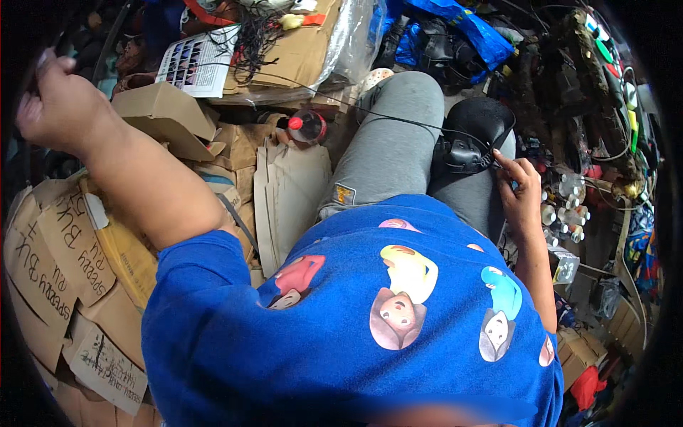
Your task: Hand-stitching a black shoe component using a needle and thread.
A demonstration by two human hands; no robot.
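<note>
1. Black shoe (480, 122) rests on the person's right knee, its glossy, stitched part turned towards the body.
2. Right hand (524, 186): the index finger reaches out to the stitched edge and touches it, while the other fingers are curled; whether anything is pinched between finger and thumb I cannot tell.
3. Left hand (51, 110) is raised at the far upper left, well apart from the shoe. It is blurred, its fingers seem bent, and whether they are clamped on something I cannot tell.
4. Dark cord (420, 123) runs from the shoe leftward across the left leg in grey trousers (398, 146).
5. Beside that leg, to its left, lies a clear bottle with a red cap (307, 127), near an open cardboard box (158, 117) under the left forearm.
6. Farther up are tangled black cords (257, 46), a printed sheet (188, 75) and blue plastic (462, 28).
7. Small bottles with pale caps (569, 206) cluster right of the right hand.
</note>
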